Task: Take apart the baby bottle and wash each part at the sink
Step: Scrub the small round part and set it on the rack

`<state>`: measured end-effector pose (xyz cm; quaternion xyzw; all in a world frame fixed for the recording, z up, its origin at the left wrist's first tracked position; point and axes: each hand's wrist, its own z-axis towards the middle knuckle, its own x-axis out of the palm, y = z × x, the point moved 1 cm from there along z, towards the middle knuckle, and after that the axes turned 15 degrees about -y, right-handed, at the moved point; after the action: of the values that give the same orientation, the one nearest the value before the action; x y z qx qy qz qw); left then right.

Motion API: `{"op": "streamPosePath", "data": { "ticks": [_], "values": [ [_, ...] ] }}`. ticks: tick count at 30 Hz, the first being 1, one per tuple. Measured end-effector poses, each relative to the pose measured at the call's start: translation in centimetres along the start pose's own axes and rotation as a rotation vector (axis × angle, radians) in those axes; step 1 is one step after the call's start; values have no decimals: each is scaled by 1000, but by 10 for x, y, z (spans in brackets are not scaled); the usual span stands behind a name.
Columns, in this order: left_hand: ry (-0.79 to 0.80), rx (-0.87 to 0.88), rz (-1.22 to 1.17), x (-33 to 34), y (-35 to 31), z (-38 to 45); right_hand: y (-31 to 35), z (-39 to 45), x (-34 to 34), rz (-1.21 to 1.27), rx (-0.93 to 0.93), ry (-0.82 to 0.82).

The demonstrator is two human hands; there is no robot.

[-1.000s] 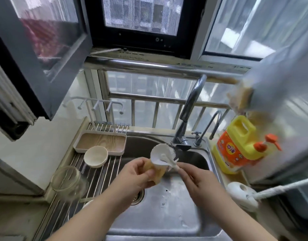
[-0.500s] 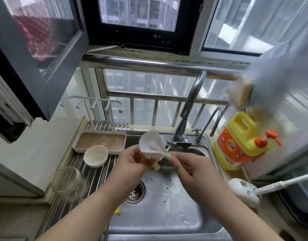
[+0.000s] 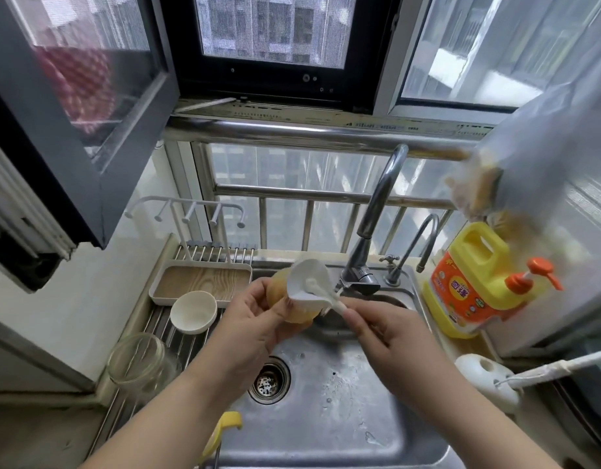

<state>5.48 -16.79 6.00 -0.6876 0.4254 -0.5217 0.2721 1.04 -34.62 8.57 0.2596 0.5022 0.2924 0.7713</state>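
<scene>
Two hands work together over the sink (image 3: 326,434), and in the last second they have lifted up and drifted left, away from the spout of the faucet (image 3: 360,282) and closer to the back rim. Your left hand (image 3: 255,330) curls its fingers round the amber bottle part (image 3: 294,314), which now sits higher, above the basin rather than down in it. Your right hand (image 3: 390,336) pinches the handle of the white brush (image 3: 309,282), fingers closed on it, with the brush head pressed against the top of the bottle part. Whether bristles reach inside, you cannot tell from here. No water shows running. The shift looks like scrubbing, not rinsing, so this part likely needs a rinse yet. A glass jar (image 3: 136,363) and a small white bowl (image 3: 193,311) rest on the rack (image 3: 163,328) to your left.
</scene>
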Motion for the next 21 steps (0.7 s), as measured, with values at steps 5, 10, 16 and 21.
{"op": "streamPosePath", "data": {
  "ticks": [5, 10, 16, 21],
  "values": [
    [43, -107, -75, -1, -8, 0, -3, -1, -8, -33, -53, 16],
    [87, -119, -29, 0, -6, -1, 2, 8, -11, 5, -15, -18],
    [78, -27, 54, -4, -2, 0, -1, 4, -18, 10, -19, 37],
    [122, -63, 20, 0, -3, -6, 0, 5, -23, 38, 31, 27]
  ]
}}
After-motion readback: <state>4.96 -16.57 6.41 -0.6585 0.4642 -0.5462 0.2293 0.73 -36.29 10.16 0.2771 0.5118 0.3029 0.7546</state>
